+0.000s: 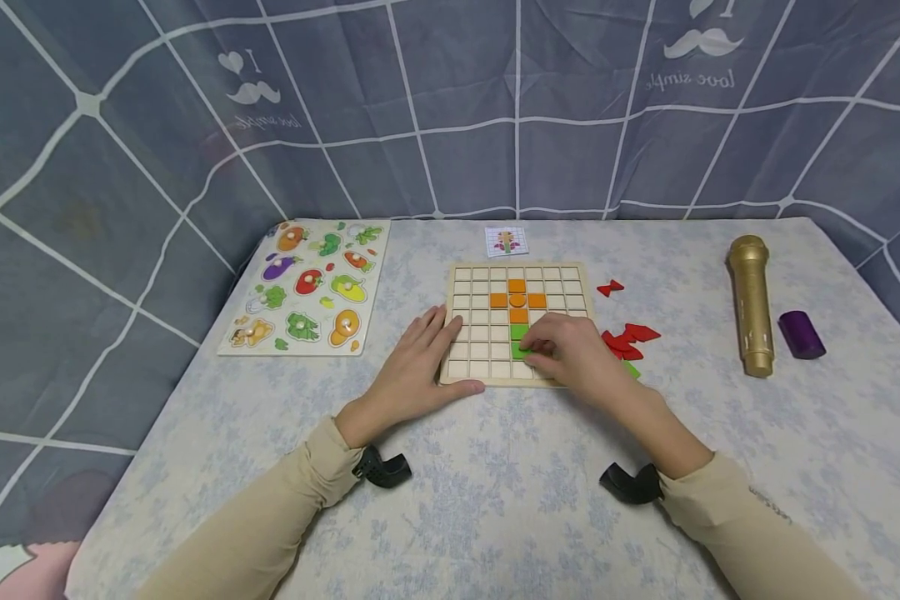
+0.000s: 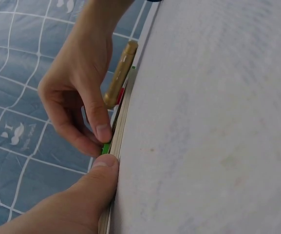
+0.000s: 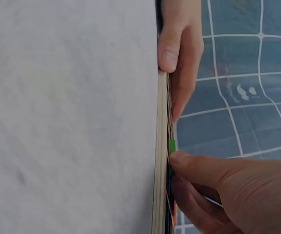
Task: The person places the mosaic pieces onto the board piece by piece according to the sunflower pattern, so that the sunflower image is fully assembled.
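A wooden grid board (image 1: 479,350) lies on the table before me. Orange square tiles (image 1: 517,286) surround an orange round piece (image 1: 518,301) in a cross, with a green square tile (image 1: 520,332) directly below. My right hand (image 1: 577,354) pinches another green square tile (image 1: 519,351) at the cell beneath; its fingertips partly cover that tile, whose green edge (image 3: 172,145) shows in the right wrist view. My left hand (image 1: 418,360) rests at the board's left edge, fingers extended over the rim and thumb by the near left corner.
Red pieces (image 1: 621,343) and a green piece (image 1: 632,369) lie right of the board. A pattern card (image 1: 506,242) is behind it. A vegetable puzzle (image 1: 318,283) lies left; a gold microphone-shaped object (image 1: 752,304) and purple cylinder (image 1: 801,335) lie far right.
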`<state>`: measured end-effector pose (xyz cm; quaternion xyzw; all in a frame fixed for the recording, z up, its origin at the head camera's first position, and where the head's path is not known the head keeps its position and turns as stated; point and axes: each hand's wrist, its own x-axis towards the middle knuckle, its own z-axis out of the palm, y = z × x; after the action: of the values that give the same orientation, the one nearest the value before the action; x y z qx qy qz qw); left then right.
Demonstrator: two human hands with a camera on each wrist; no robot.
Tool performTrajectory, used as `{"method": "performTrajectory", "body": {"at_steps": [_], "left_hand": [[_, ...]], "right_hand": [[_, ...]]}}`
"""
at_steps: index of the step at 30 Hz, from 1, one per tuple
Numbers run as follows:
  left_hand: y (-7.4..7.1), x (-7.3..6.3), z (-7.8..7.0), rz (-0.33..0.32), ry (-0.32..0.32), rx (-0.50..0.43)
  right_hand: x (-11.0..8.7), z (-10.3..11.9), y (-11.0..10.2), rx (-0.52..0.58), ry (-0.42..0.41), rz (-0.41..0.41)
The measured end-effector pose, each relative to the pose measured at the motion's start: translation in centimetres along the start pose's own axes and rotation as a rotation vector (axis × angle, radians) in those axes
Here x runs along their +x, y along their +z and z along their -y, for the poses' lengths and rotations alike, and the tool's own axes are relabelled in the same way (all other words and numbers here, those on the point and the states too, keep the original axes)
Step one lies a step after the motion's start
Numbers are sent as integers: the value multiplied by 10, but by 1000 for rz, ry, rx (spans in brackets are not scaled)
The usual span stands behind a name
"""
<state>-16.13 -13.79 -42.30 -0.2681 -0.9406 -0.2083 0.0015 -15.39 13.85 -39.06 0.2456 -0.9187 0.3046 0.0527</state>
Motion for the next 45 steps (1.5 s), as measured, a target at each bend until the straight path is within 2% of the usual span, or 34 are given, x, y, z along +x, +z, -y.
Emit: {"method": "performTrajectory", "body": {"at_steps": [14, 18, 26, 34, 38, 42, 45], "left_hand": [[1, -2, 0, -15, 11, -7], [1, -2, -1, -16, 6, -6], [3, -1, -2, -12, 11, -13], [0, -3, -1, -10, -3, 1], [0, -2, -2, -13, 8, 0], [0, -1, -2, -8, 2, 1], [0, 0, -1, -8, 4, -1]], "right_hand": [[1, 2, 4, 5, 18, -60], [-3, 0, -2, 14, 44, -59], [-24, -19, -25, 19, 20, -77], [-49, -39, -59, -51, 53, -29], [-60, -46, -74, -70, 105, 6], [-67, -51, -82, -73, 173, 60], [-68, -54, -83, -83, 189, 94]]}}
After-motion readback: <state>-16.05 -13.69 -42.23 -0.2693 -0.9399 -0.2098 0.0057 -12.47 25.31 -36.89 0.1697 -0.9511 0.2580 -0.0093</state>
